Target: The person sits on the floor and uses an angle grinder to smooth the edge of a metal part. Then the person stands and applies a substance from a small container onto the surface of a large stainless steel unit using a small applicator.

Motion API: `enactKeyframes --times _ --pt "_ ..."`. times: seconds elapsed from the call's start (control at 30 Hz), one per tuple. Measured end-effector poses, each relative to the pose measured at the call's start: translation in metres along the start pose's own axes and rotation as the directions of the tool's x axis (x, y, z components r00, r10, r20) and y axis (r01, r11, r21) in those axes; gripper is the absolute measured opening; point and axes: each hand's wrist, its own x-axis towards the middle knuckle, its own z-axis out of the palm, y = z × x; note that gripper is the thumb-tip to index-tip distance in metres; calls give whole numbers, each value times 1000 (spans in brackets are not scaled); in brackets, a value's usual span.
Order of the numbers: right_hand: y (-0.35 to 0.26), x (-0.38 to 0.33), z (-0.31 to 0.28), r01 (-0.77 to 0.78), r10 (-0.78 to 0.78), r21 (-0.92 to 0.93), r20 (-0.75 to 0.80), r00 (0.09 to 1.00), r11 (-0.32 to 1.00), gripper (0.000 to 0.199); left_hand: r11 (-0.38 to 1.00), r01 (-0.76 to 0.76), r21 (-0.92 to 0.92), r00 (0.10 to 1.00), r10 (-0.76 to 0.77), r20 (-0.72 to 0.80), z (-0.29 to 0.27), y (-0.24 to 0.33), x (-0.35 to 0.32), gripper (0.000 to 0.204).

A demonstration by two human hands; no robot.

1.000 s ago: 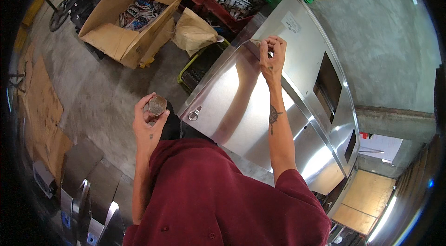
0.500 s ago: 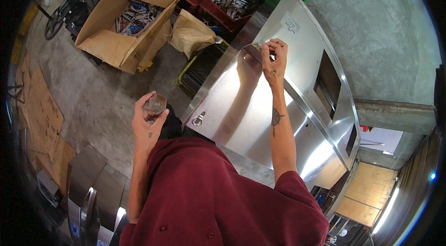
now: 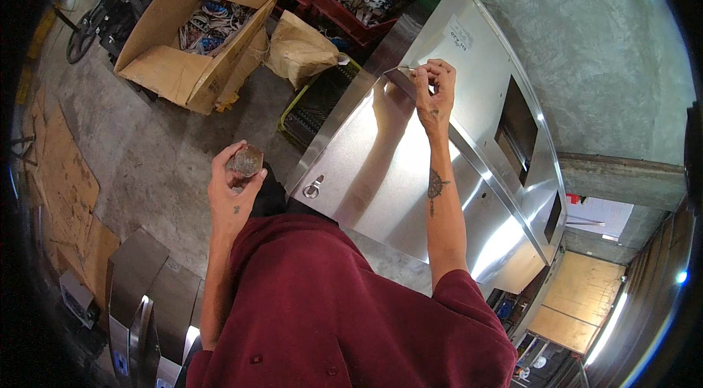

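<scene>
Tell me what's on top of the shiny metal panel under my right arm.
On the shiny metal panel, a small ringed metal piece shows near its leftmost corner. Your right hand and forearm cover part of the surface; anything beneath them cannot be seen.

I note one rounded, brownish-grey object (image 3: 250, 160) gripped in the left hand (image 3: 233, 186), end face upward, material undetermined. I record a broad, shiny metal panel (image 3: 333, 172), reflective, with a ring fitting (image 3: 313, 187) near its near-left corner. The right hand (image 3: 435, 93) pinches near its far end; what it grips I cannot tell.
</scene>
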Motion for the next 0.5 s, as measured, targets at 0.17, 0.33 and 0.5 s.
enactKeyframes --times 0.17,0.33,0.5 --pt "-3 0 0 34 -34 -22 8 999 999 14 1000 -3 -7 1000 3 -1 0 1 -1 60" --pt "-6 0 -1 10 -9 -44 12 1000 999 13 1000 -3 3 1000 3 9 0 3 -2 59" --pt "-5 0 -1 39 -39 -56 11 999 998 14 999 -41 1 999 41 -22 4 4 -3 59"
